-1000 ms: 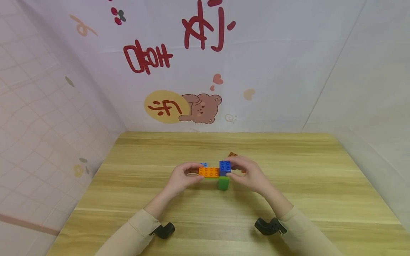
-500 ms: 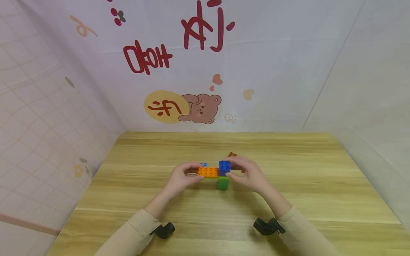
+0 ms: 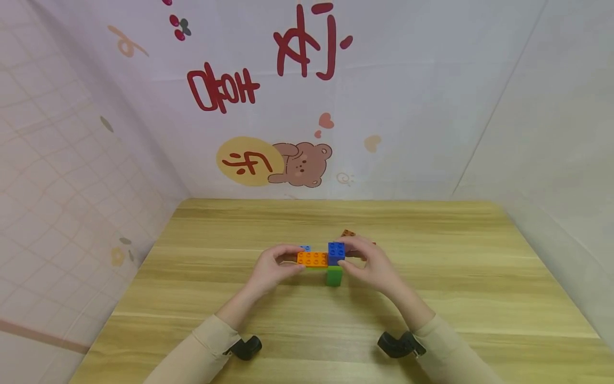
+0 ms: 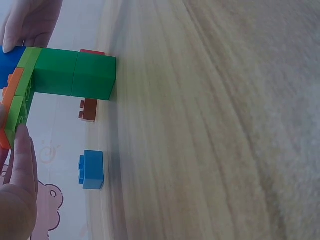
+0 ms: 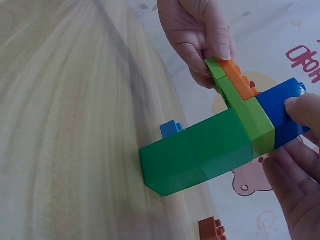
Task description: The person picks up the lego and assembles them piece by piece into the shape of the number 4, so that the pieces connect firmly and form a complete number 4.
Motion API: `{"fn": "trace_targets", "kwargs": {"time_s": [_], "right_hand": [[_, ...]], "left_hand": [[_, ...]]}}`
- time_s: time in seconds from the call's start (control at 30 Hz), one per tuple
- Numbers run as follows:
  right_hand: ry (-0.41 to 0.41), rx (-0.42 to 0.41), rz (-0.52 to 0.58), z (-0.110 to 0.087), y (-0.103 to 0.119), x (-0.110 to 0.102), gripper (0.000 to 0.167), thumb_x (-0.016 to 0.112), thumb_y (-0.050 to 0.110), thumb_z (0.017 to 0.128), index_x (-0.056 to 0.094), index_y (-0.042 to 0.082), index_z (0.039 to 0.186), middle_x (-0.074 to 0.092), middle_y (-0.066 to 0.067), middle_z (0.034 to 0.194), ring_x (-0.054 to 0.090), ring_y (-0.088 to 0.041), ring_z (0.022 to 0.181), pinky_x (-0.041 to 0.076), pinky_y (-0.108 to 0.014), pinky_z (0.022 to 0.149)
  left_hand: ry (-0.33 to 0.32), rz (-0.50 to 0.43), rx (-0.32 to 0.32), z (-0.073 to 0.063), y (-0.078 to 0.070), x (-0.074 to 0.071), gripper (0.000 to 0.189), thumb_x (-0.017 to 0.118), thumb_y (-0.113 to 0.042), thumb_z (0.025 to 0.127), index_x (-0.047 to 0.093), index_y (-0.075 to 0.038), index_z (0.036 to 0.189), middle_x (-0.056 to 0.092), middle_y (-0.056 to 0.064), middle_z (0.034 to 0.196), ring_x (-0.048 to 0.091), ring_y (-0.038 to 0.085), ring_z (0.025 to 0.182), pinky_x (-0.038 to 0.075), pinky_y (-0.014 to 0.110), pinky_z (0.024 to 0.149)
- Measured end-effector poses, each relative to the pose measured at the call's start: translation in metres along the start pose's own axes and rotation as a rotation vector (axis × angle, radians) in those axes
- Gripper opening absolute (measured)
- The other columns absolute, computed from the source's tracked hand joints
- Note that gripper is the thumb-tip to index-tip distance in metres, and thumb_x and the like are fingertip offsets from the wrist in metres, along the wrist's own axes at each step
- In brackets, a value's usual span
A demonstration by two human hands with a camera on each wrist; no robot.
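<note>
A building-block build stands on the table, made of two dark green blocks (image 5: 220,145) stacked into a column. Across their top lies a light green layer (image 5: 247,120) that juts out to the left. On that arm sits an orange brick (image 3: 312,259), beside a blue brick (image 3: 336,253) over the column. My left hand (image 3: 271,268) pinches the jutting end, thumb at the orange brick and fingers around the far side. With thumb and fingers my right hand (image 3: 376,264) grips the blue brick from the right. Part of the column's far side is hidden.
Behind the build, a light blue brick (image 4: 93,170) and a brown brick (image 4: 89,109) lie on the wooden table (image 3: 230,224). Some red (image 3: 373,244) shows behind the right hand. A printed cloth wall (image 3: 408,106) rises at the table's back edge.
Both hands keep their hold on the build, which stays in place. My right forearm has shifted slightly left, and a little more red shows behind that hand.
</note>
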State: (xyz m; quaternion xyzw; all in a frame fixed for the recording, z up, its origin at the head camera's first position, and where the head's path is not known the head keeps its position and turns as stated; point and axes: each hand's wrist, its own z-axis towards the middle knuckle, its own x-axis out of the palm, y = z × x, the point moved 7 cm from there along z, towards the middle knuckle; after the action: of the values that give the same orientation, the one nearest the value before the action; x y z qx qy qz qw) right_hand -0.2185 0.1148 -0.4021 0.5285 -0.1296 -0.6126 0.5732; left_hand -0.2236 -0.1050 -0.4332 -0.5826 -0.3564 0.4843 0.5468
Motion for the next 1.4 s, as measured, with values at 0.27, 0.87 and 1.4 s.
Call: {"fn": "trace_targets", "kwargs": {"time_s": [0.27,0.87,1.4], "right_hand": [[-0.016,-0.056,-0.056,-0.005,-0.005,0.001,0.055,0.075,0.002,0.087,0.055,0.004,0.138,0.062,-0.009,0.121,0.064,-0.028,0.106,0.055,-0.047,0.088],[-0.161,0.062,-0.243,-0.034,-0.05,-0.049,0.059,0.08,0.001,0.081,0.057,0.0,0.135,0.064,-0.015,0.126,0.06,-0.032,0.113,0.051,-0.051,0.093],[-0.127,0.097,-0.209,-0.034,-0.081,-0.057,0.061,0.08,-0.003,0.08,0.055,-0.006,0.135,0.058,-0.022,0.13,0.057,-0.041,0.113,0.049,-0.056,0.093]], "left_hand": [[-0.005,-0.007,0.0,0.0,-0.001,-0.001,0.038,0.075,0.002,0.084,0.065,0.006,0.121,0.063,0.02,0.118,0.062,0.036,0.107,0.055,0.025,0.083],[-0.004,-0.033,-0.01,0.0,-0.002,0.0,0.04,0.074,0.006,0.083,0.064,0.008,0.122,0.062,0.022,0.119,0.062,0.037,0.105,0.055,0.025,0.083],[-0.003,-0.017,-0.014,0.0,-0.001,0.0,0.042,0.075,0.002,0.085,0.062,0.01,0.124,0.063,0.02,0.118,0.06,0.04,0.108,0.055,0.024,0.082]]}}
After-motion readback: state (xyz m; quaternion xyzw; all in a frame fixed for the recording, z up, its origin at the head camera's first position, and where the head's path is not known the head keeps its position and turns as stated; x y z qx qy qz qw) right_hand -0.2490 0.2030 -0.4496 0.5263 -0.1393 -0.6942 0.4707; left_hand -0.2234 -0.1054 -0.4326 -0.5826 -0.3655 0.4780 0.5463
